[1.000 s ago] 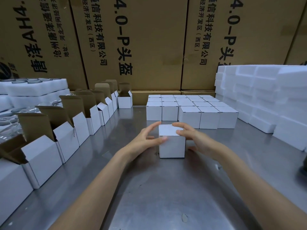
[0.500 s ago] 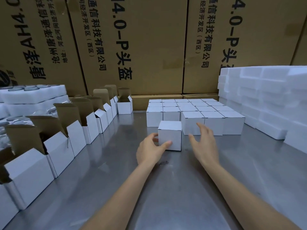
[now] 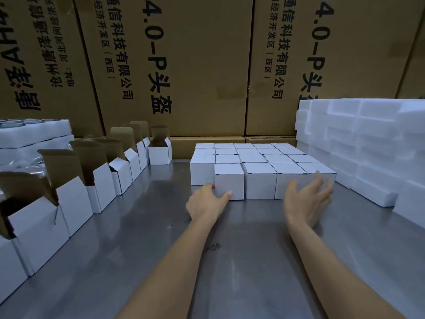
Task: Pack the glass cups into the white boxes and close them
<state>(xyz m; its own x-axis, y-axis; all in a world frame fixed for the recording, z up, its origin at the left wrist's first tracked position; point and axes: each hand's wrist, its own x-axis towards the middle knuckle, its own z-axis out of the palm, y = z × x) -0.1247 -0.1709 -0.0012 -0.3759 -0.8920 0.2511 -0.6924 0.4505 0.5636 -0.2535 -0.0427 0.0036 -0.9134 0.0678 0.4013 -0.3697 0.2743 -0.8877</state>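
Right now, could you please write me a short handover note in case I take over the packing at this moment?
Left hand: grips the lower left corner of a closed white box in the front row of the closed boxes.
Right hand: open, fingers spread, holding nothing.
Done: that box is closed and standing beside the block on the metal table.
Left: a row of open boxes along the left waits; what they hold cannot be seen.
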